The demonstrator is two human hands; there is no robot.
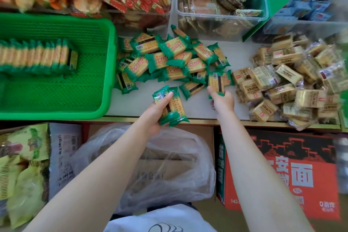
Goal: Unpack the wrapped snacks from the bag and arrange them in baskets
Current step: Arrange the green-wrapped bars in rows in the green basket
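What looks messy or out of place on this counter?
Mostly the green cracker packs: they lie in a loose heap beside the green basket, where only one neat row stands. The tan packs are heaped too. Nothing looks torn.

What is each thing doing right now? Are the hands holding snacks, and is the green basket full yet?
left hand: holds a small stack of green packs.
right hand: fingers pinch one green pack.
green basket: partly filled, one upright row of packs.
green pile: loose on the counter.
tan pile: loose, unsorted.
plastic bag: open, looks empty.
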